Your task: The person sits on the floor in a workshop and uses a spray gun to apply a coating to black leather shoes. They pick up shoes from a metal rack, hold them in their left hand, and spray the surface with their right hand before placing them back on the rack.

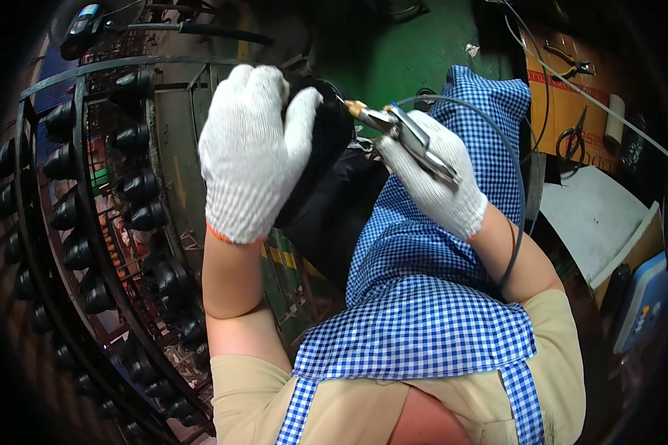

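My left hand, in a white knit glove with an orange cuff edge, grips a dark black object. The fingers go over its far side and the thumb lies along its right; its exact kind is hard to make out against the dark. In my right hand, gloved the same way, is a metal air gun with a brass nozzle tip. That tip points left, close to the black object. A grey hose runs from the gun and loops past my right forearm.
On the left stands a curved metal rack with rows of black, rounded, shoe-like pieces. To the right are pliers on brown cardboard, black scissors, a white sheet and a blue-and-white box. A blue checked apron covers my lap.
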A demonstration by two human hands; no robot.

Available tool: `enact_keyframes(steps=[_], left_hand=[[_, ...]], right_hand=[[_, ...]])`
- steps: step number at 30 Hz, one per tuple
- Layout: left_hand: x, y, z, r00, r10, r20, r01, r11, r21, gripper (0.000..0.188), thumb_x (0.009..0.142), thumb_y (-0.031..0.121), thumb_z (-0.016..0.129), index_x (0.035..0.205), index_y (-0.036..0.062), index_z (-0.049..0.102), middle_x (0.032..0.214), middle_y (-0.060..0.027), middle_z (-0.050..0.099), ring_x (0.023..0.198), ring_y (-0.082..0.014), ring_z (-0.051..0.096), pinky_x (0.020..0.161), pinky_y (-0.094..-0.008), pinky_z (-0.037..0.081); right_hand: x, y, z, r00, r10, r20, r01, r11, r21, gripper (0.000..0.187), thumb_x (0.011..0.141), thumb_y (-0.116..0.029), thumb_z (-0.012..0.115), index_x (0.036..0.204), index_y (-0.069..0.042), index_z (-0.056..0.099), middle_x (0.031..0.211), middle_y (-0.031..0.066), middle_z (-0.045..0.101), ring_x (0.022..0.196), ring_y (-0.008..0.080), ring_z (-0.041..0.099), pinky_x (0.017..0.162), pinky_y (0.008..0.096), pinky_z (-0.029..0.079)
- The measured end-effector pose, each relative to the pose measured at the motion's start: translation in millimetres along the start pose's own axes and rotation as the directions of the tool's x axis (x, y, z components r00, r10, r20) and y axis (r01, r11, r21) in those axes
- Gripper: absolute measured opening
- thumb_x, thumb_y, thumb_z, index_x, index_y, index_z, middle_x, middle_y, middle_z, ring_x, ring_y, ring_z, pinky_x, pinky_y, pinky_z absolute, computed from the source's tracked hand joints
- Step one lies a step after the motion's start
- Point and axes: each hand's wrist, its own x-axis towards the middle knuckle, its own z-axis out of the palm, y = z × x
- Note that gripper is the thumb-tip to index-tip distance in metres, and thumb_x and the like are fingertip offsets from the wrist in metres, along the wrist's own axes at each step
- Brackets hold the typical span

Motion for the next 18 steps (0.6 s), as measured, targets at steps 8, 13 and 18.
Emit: enact_keyframes(steps=[8, 13, 18], left_hand=[[14.7, -51.1, 2.2, 0.969, -0.231, 0.089, 0.225, 0.971, 0.078, 0.043, 0.094, 0.037, 0.072, 0.082, -0.0013, 0.058, 0.076, -0.0207, 0.055, 0.07, -0.0359, 0.056, 0.068, -0.0433, 0.047], [-13.9, -63.0, -27.3, 0.869, -0.474, 0.146, 0.493, 0.796, -0.352, 0.032, 0.098, 0.031, 0.072, 0.098, -0.0007, 0.069, 0.079, -0.0075, 0.063, 0.074, -0.0164, 0.056, 0.075, -0.0324, 0.048], [-116.5, -74.3, -29.8, 0.722, -0.692, -0.013, 0.555, 0.59, -0.586, 0.018, 0.103, 0.014, 0.063, 0.117, 0.003, 0.06, 0.099, -0.0037, 0.063, 0.091, -0.0121, 0.058, 0.089, -0.0282, 0.048]], right_hand=[[22.3, 4.9, 40.1, 0.997, 0.08, 0.002, -0.08, 0.996, 0.043, 0.017, 0.097, -0.02, 0.072, 0.099, -0.003, 0.072, 0.079, 0.0138, 0.062, 0.067, 0.0299, 0.065, 0.06, 0.0375, 0.052], [7.3, -2.7, 56.0, 0.997, 0.035, 0.073, -0.038, 0.998, 0.043, 0.02, 0.095, -0.024, 0.073, 0.102, -0.005, 0.072, 0.082, 0.0136, 0.063, 0.071, 0.0322, 0.066, 0.063, 0.0406, 0.053], [-4.2, -10.2, 49.8, 0.973, 0.016, 0.23, -0.019, 1.0, 0.01, 0.023, 0.098, -0.029, 0.07, 0.106, -0.007, 0.072, 0.084, 0.013, 0.065, 0.074, 0.0319, 0.067, 0.066, 0.0404, 0.054]])
